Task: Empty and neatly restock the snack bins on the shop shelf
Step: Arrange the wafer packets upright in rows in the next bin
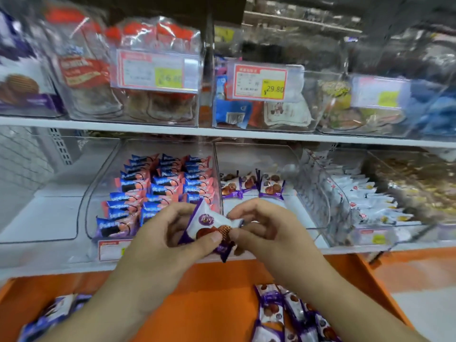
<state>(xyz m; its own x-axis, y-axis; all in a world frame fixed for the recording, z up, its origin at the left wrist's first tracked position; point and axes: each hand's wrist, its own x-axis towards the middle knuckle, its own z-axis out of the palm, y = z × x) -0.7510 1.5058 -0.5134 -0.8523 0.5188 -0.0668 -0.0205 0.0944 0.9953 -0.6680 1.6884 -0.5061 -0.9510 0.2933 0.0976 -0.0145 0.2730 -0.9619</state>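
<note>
- purple-and-white wafer packet (209, 224) sits at the centre of the view, held up in front of the lower shelf (37, 264) between both hands.
- left hand (172, 233) grips its 9 o'clock side, thumb pressed on the front, fingers curled behind.
- right hand (261, 225) pinches its 3 o'clock end with thumb and fingertips.
- middle bin (306, 236), clear plastic, lies just past the packet at 12 o'clock; three matching packets (251, 186) stand upright in a row at its back.
- pink-and-blue packets (158, 188) fill the bin at 10 o'clock in neat rows.
- white packets (365, 196) fill the bin at 2 o'clock.
- orange ledge (197, 304) spreads below the hands; loose wafer packets (283, 314) lie on it at 5 o'clock, and a few more (54, 314) at 8 o'clock.
- upper shelf (222, 132) at 12 o'clock carries clear bins of mixed snacks with price tags; one tag (261, 81) reads 29.80.
</note>
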